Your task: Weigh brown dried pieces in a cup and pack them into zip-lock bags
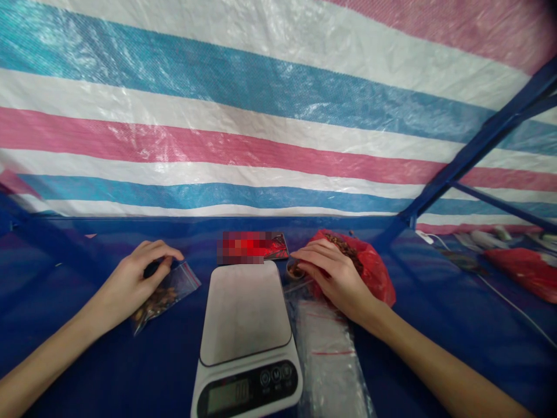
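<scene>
My left hand (138, 273) rests on the blue table, its fingers pinched on the top of a small clear zip bag (167, 295) holding brown bits. A white digital kitchen scale (246, 325) with a bare platform stands in the middle between my hands. My right hand (331, 271) lies curled at the mouth of a red plastic bag (375, 268) full of brown pieces; a small brown cup or scoop (295, 270) sits at its fingertips, and whether the fingers grip it is hidden. A stack of empty clear zip bags (328, 354) lies just under that wrist.
A red and black packet (275, 246) lies behind the scale. A striped pink, blue and white tarp (261, 116) hangs close behind the table. Blue metal frame bars (478, 145) rise at right. Far right lie another red bag (524, 270) and a white cable (500, 293).
</scene>
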### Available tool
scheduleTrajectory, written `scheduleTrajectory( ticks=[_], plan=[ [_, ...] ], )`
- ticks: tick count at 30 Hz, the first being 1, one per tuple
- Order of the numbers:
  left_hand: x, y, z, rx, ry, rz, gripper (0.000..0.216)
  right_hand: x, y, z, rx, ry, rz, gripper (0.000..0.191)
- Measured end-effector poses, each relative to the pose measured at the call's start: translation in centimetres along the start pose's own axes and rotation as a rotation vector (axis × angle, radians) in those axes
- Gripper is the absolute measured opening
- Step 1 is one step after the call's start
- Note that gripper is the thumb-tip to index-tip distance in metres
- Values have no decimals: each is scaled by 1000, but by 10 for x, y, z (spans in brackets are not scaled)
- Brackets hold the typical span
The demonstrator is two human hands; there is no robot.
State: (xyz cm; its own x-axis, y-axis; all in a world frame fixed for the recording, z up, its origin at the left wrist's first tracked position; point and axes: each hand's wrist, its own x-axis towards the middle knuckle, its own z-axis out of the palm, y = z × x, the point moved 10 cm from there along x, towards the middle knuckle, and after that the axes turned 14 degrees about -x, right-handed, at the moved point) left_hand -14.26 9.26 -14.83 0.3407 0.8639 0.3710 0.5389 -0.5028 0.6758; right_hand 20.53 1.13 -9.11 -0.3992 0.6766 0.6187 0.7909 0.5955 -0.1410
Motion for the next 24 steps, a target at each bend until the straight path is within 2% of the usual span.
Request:
scheduleTrajectory(
  ticks=[3, 5, 8, 11, 14, 20, 24],
  plan=[
    [1, 0, 1, -7, 1, 9, 24, 1, 18, -21, -81, 69, 90, 28],
    [1, 1, 1, -5, 6, 10, 25, 0, 39, -35, -162, 69, 186, 26],
    [2, 5, 1, 10, 16, 11, 26, -6, 79, -35, -305, -124, 303, 23],
    [2, 7, 2, 27, 8, 18, 26, -21, 110, -15, -346, -385, 323, 20],
    [1, 7, 2, 32, 3, 26, 26, -33, 114, 5, -304, -507, 218, 25],
    [0, 6, 4, 24, 10, 45, 25, -36, 102, 20, -364, -521, 141, 34],
    [0, 6, 4, 35, 16, 48, 24, -31, 93, 16, -404, -521, 130, 38]
  ],
)
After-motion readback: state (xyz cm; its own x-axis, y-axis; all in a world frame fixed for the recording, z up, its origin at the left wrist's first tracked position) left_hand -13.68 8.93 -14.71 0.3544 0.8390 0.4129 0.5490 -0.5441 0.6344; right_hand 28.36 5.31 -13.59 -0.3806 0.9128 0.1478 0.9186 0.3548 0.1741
